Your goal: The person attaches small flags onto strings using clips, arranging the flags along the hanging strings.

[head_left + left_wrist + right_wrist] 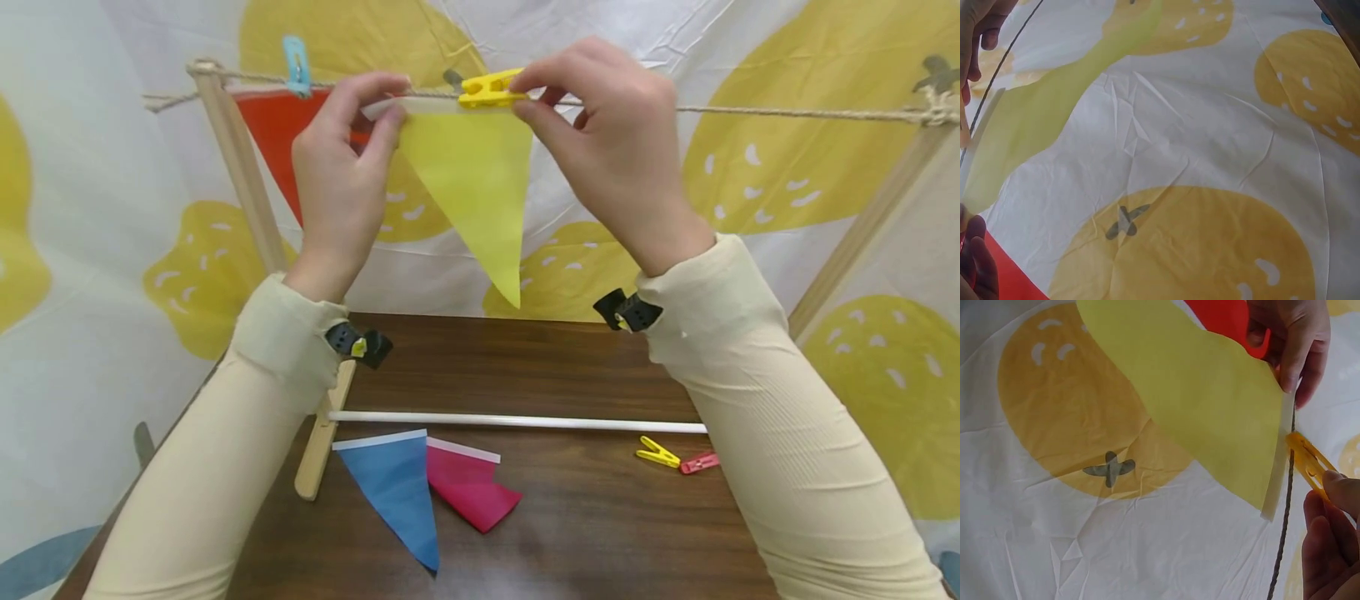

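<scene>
A yellow pennant with a white top band hangs against the twine line. My left hand pinches its upper left corner between thumb and fingertips. Above the band, a yellow clothespin lies slantwise at the twine, its handle end pinched by my right hand. The clothespin's jaws reach over the twine and band in the right wrist view. To the left, a red pennant hangs from the line, partly hidden behind my left hand, with a light blue clothespin at its top.
Wooden posts hold the twine at both sides. A white rod runs low across the brown table. A blue pennant and a folded pink pennant lie in front, with yellow and red clothespins at right.
</scene>
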Demonstrator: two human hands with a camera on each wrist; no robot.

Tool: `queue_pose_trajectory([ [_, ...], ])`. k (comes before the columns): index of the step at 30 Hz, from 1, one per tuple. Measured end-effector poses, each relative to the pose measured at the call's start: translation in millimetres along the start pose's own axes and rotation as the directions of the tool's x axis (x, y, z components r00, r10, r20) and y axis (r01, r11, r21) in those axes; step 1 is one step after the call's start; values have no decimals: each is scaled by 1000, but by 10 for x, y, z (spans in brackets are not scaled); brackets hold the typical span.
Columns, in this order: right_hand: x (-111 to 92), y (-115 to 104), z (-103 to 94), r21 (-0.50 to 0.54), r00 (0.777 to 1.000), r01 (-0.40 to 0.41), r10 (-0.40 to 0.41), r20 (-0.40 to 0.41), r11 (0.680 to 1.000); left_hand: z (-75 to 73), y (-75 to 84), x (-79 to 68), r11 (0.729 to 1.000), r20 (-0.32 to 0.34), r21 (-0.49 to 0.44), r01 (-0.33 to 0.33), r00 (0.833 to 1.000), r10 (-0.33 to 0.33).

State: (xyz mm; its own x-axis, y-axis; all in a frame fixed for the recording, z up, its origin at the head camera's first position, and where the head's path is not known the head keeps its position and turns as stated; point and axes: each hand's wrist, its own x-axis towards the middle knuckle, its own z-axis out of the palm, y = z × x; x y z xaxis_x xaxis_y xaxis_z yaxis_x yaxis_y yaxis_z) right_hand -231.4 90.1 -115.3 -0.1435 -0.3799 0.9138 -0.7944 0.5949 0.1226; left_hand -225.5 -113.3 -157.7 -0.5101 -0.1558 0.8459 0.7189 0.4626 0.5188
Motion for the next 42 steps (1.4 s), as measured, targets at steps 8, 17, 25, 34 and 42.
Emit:
queue_pose_trajectory([
  [8,44,-24,15,-39,999,22,-21,42,999,41,-216,35,999,-22,-12,-35,999,35],
  [17,74,-71,52,-32,998,20,-18,68,999,6,-57,-2,998,-30,-34,-53,998,52],
  [25,106,-161,88,-51,986,-78,84,143,996,-51,72,-44,997,-38,-54,-46,998,44],
  [34,137,-183,65,-40,977,-25,33,212,999,-88,91,-58,997,-27,-54,-56,998,54],
  [42,133,-201,70,-29,977,-62,67,201,998,-99,80,-84,996,-27,-55,-67,997,66],
])
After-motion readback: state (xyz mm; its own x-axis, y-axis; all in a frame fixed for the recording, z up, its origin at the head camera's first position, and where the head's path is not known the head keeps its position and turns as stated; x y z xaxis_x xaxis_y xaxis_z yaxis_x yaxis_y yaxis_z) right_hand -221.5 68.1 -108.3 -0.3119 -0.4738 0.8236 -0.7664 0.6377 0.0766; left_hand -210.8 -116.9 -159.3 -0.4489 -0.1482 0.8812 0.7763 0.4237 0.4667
